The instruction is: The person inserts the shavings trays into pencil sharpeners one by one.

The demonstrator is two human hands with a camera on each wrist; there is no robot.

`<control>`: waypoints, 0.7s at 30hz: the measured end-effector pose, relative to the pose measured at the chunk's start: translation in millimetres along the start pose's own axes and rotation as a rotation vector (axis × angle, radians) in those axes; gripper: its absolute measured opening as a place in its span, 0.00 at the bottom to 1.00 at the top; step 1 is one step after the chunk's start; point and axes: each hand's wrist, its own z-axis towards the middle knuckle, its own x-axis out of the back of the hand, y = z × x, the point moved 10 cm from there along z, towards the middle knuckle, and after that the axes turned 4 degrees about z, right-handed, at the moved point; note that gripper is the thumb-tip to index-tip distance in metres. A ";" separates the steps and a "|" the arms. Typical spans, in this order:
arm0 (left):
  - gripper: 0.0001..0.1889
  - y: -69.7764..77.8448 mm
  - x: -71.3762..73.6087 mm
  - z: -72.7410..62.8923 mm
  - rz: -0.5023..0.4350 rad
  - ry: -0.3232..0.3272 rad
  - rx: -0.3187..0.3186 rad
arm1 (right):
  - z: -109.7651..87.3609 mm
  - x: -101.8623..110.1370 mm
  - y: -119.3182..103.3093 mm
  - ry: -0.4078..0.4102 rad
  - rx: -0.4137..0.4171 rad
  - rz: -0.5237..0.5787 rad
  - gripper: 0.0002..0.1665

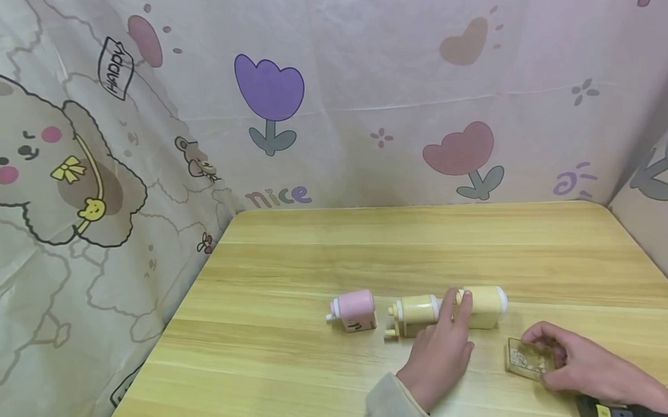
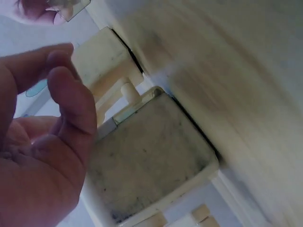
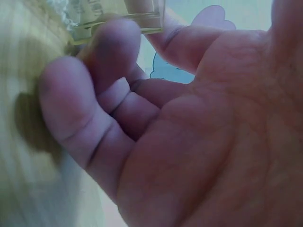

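My left hand (image 1: 439, 361) reaches over a yellow crank-sharpener-like body (image 1: 418, 310) and a second yellow block with a white end (image 1: 483, 307). Its two foremost fingers lie across the place where these two meet; the thumb stays apart on the right side. In the left wrist view, the yellow body's scuffed flat face (image 2: 151, 158) shows beside the bent fingers, which pinch nothing visible. A small clear yellow box (image 1: 527, 358), with pale bits inside, is gripped between the thumb and fingers of my right hand (image 1: 585, 359), low over the table. In the right wrist view, only the box's edge shows.
Left of the yellow body, a pink block with a white crank-like end (image 1: 358, 310) lies on the wood-grain table (image 1: 291, 247). Printed cloth (image 1: 354, 158) rises behind the table's back edge and along both sides.
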 end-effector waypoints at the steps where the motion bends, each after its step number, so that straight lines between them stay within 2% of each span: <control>1: 0.43 0.7 1.0 0.8 0.006 0.017 -0.004 | -0.1 -0.3 -0.4 0.000 -0.007 0.006 0.33; 3: 0.39 0.6 3.0 2.1 -0.010 0.051 -0.003 | -0.4 -0.3 -2.5 0.003 -0.005 0.009 0.33; 6: 0.35 -0.5 5.0 3.7 -0.085 0.080 0.009 | -1.3 -0.7 -5.8 0.006 0.003 0.009 0.31; 12: 0.31 -1.1 1.4 9.4 -0.232 0.018 0.089 | -2.4 -0.9 -10.7 0.006 0.025 0.004 0.31; 15: 0.34 -1.3 -3.2 14.3 -0.294 -0.019 0.134 | -2.1 -0.6 -10.4 0.012 0.020 -0.013 0.31; 17: 0.38 -0.2 -7.4 17.2 -0.303 -0.042 0.146 | -2.0 -0.7 -10.4 0.015 0.015 -0.024 0.31; 19: 0.40 1.5 -10.5 19.3 -0.266 -0.048 0.143 | -2.2 -0.7 -10.8 0.018 0.011 -0.031 0.31; 21: 0.41 3.6 -10.6 20.4 -0.234 -0.030 0.126 | -2.8 -0.2 -11.7 0.025 0.012 -0.038 0.32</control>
